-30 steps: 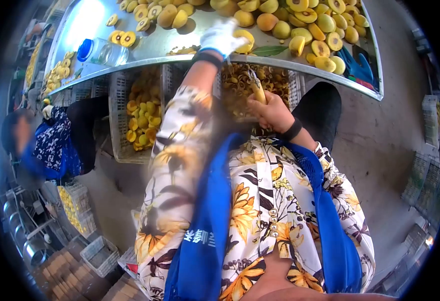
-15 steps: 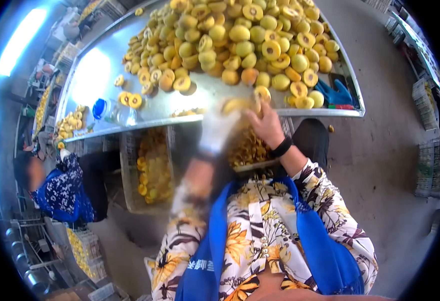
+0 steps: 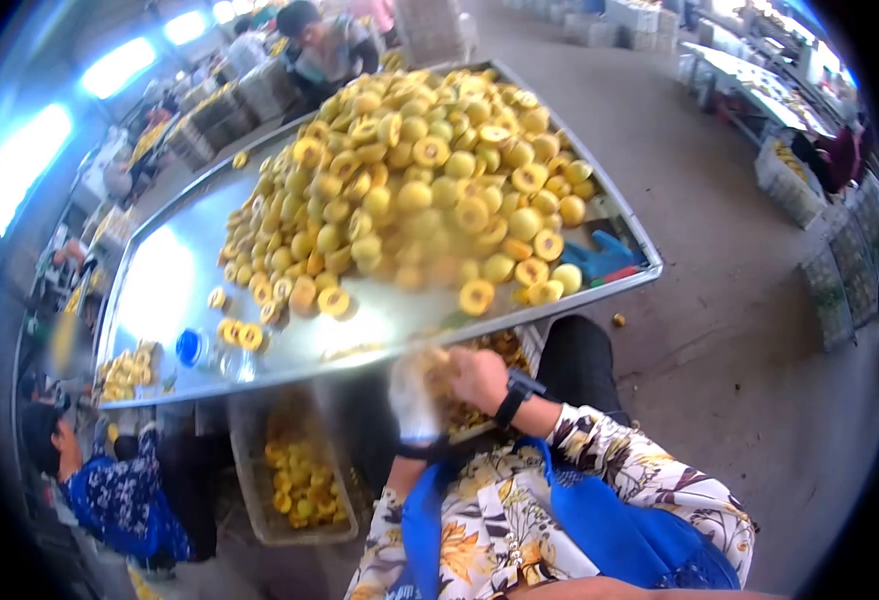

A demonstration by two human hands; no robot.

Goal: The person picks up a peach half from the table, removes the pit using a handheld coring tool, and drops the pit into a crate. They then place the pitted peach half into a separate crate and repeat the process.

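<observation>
Your blue apron (image 3: pixel 599 515) and flowered sleeves (image 3: pixel 649 465) lie nearest the camera. Your left hand (image 3: pixel 411 403), in a white glove, is positioned just beyond the apron, and motion blur prevents you from telling whether it grasps anything. Your right hand (image 3: pixel 479 380), bare with a black band at the wrist, is set close beside it with the fingers curled; you cannot tell what, if anything, they grip. A yellowish-brown blur lies between the two hands, too smeared to identify. Both hands are located over the near crate (image 3: pixel 530 342), which contains brown and yellow pieces, just below the near edge of the metal table. To your left, a side crate (image 3: pixel 304 538) holds yellow fruit pieces. Farther left, a person (image 3: pixel 124 500) in a blue patterned garment is beside the table's near left corner. On the surface, locate a small cluster of cut pieces (image 3: pixel 127 372) at that corner, and a clear bottle (image 3: pixel 224 357) with a blue cap lying along the near edge. A blue glove (image 3: pixel 599 255) rests by the near right corner. The main heap of yellow fruit (image 3: pixel 409 170), whole and halved, extends from the surface's middle toward the far edge. Beyond that edge, another person (image 3: pixel 324 50) leans forward.
</observation>
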